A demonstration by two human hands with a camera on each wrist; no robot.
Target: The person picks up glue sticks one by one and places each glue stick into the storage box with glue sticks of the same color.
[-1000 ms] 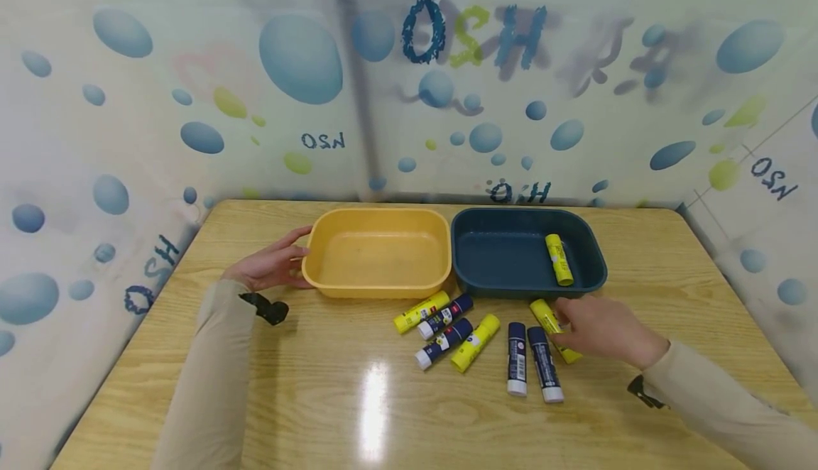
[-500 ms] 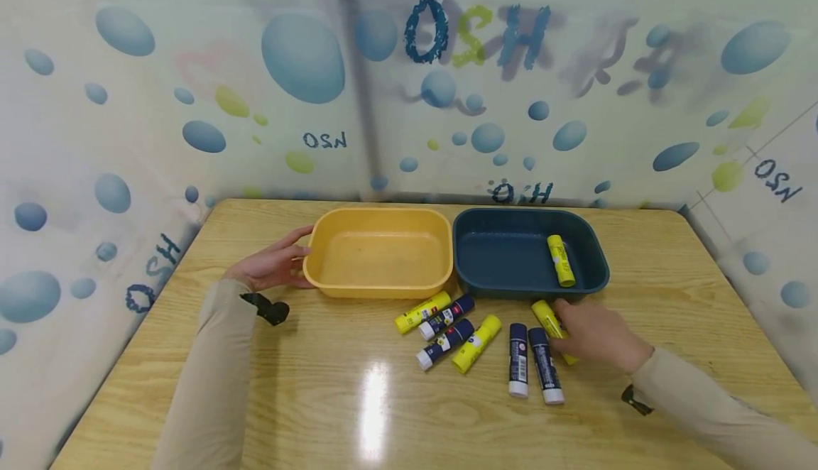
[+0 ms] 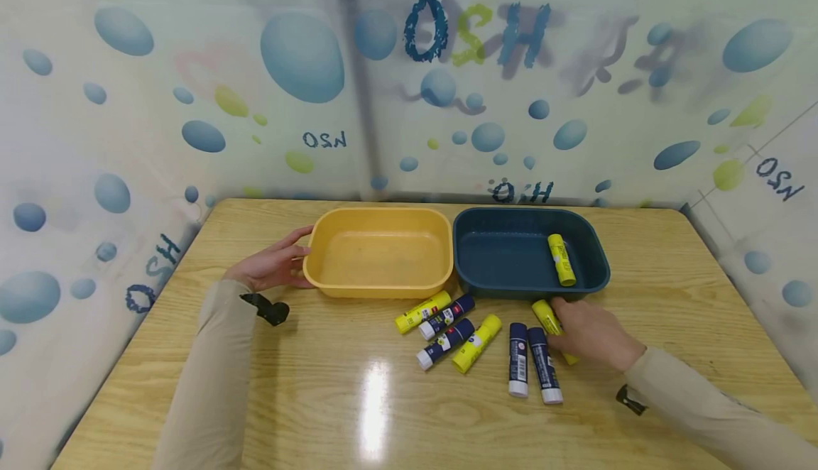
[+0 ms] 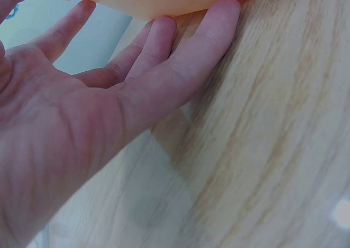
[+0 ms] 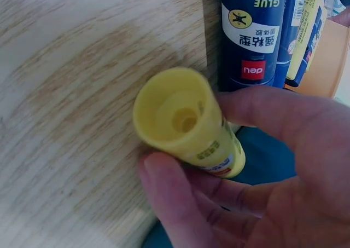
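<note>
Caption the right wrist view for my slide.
Right hand holding a yellow glue stick beside dark blue ones.

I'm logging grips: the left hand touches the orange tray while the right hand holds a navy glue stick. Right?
Not quite: the right wrist view shows the right hand holding a yellow glue stick; the left hand does touch the orange tray.

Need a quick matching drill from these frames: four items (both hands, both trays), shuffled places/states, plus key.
Column one
1. left hand
2. right hand
3. orange tray
4. dark blue tray

Column two
A. has a single yellow stick lying in it
B. pinches a yellow glue stick outside the trays
C. left of the other tray in the head view
D. at the orange tray's outer side

Pairs: 1-D, 2-B, 3-C, 4-A
</note>
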